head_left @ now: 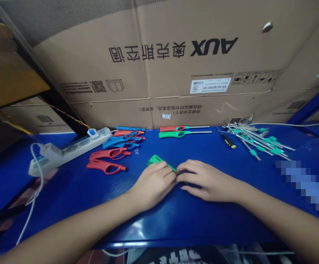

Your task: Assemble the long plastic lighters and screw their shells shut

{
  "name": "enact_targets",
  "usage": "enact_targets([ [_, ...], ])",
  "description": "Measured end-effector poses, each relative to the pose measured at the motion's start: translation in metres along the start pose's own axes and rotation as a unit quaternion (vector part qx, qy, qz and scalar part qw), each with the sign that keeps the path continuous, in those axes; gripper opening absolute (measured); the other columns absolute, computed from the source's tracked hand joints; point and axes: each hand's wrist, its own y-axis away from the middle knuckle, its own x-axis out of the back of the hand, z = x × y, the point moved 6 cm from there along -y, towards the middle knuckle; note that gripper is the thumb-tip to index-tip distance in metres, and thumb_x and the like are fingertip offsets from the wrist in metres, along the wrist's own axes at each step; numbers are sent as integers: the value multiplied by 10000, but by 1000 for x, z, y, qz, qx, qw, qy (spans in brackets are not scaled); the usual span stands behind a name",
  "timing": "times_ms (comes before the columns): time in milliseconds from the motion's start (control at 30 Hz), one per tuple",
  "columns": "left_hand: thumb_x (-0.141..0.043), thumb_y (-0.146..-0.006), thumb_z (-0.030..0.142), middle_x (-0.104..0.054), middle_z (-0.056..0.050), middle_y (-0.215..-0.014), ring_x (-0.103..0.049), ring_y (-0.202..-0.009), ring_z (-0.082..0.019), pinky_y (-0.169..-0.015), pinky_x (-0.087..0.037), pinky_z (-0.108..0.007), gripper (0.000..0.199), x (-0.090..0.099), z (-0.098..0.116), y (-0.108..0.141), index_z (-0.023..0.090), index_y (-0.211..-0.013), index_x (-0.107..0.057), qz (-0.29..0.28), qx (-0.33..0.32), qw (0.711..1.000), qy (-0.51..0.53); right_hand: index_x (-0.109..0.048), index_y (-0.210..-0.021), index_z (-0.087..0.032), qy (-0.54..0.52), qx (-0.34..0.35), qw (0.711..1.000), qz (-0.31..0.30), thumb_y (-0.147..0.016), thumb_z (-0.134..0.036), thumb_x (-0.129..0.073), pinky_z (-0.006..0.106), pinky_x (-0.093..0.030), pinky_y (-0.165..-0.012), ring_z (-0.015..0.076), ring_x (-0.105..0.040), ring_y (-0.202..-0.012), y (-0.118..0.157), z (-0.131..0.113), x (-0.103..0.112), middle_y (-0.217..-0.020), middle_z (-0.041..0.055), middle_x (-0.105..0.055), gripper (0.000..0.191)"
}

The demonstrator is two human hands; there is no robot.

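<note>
My left hand point(155, 185) is wrapped round a green lighter casing point(154, 160), whose rounded handle end sticks out past the knuckles. At the casing's other end, the bent fingertips of my right hand point(203, 181) meet the left fingers and close on it. The fingers hide most of this casing, so any small part between them cannot be seen. Beyond the hands lie a red lighter point(173, 128) and a green lighter point(172, 135), both with long metal tubes. Left of them are red casings point(106, 167) and blue casings point(118, 140).
A white power strip point(73, 148) with plugs and cables lies at the left. Several metal tubes with green ends point(261, 141) are heaped at the back right, beside a black and yellow screwdriver point(228, 140). Small screws point(136, 151) lie near the casings. A cardboard sheet point(148, 80) stands behind the blue table point(148, 227).
</note>
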Motion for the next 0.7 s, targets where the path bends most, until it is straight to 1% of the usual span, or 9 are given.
enact_targets([
  [67, -508, -1014, 293, -718, -65, -912, -607, -882, -222, -759, -468, -367, 192, -7, 3, 0, 212, -974, -677, 12, -24, 998, 64, -650, -1064, -217, -7, -8, 999, -40, -989, -218, -510, 373, -481, -888, 202, -587, -972, 0, 2, -6, -1042, 70, -660, 158],
  [100, -531, -1005, 295, -722, -64, -935, -610, -911, -220, -785, -472, -370, 168, -9, 2, 1, 217, -1006, -680, 15, -29, 995, 97, -643, -1033, -214, -14, -16, 999, -48, -984, -200, -509, 361, -476, -864, 194, -584, -936, 1, 5, -6, -989, 57, -662, 144],
  [200, -576, -978, 282, -727, -63, -1078, -612, -1034, -220, -904, -473, -388, 201, -8, -8, 1, 254, -1160, -657, 36, -18, 984, 176, -619, -1070, -211, -29, -43, 998, -44, -951, -174, -553, 348, -454, -855, 192, -568, -934, 5, 14, 3, -978, 49, -666, 140],
  [267, -603, -956, 279, -692, -68, -1209, -590, -1135, -235, -994, -456, -415, 307, -6, -19, 0, 279, -1263, -608, 66, 26, 977, 199, -612, -1081, -211, -18, -63, 997, -39, -939, -207, -592, 355, -435, -855, 202, -554, -928, 8, 20, 10, -977, 52, -666, 143],
  [367, -689, -893, 316, -627, -91, -1313, -540, -1236, -274, -1059, -438, -457, 482, -9, -37, 1, 277, -1351, -541, 103, 111, 969, 194, -622, -956, -203, 10, -77, 996, -42, -945, -282, -617, 356, -399, -841, 205, -534, -879, 11, 28, 15, -889, 43, -649, 80],
  [433, -724, -863, 347, -626, -95, -1304, -546, -1230, -285, -1056, -448, -470, 526, -13, -45, 1, 268, -1348, -537, 108, 142, 965, 190, -616, -881, -197, 25, -80, 995, -45, -951, -292, -610, 352, -382, -831, 204, -525, -868, 12, 33, 16, -858, 40, -639, 118],
  [533, -729, -856, 365, -656, -88, -1251, -586, -1171, -285, -1026, -475, -477, 489, -20, -49, 0, 265, -1305, -562, 97, 150, 964, 197, -612, -864, -194, 39, -89, 994, -48, -946, -273, -609, 345, -377, -814, 203, -521, -863, 14, 40, 16, -867, 41, -643, 114],
  [600, -707, -872, 330, -662, -91, -1225, -600, -1145, -277, -1009, -490, -468, 462, -22, -49, 0, 259, -1305, -563, 92, 142, 963, 208, -614, -874, -194, 51, -91, 993, -49, -946, -262, -603, 345, -383, -807, 205, -526, -861, 15, 43, 17, -878, 44, -648, 100],
  [700, -663, -894, 248, -647, -94, -1204, -622, -1089, -242, -967, -526, -419, 440, -23, -51, 0, 246, -1320, -553, 100, 141, 955, 239, -617, -908, -197, 83, -92, 992, -36, -978, -269, -554, 350, -404, -794, 212, -548, -858, 15, 46, 19, -901, 56, -649, 119],
])
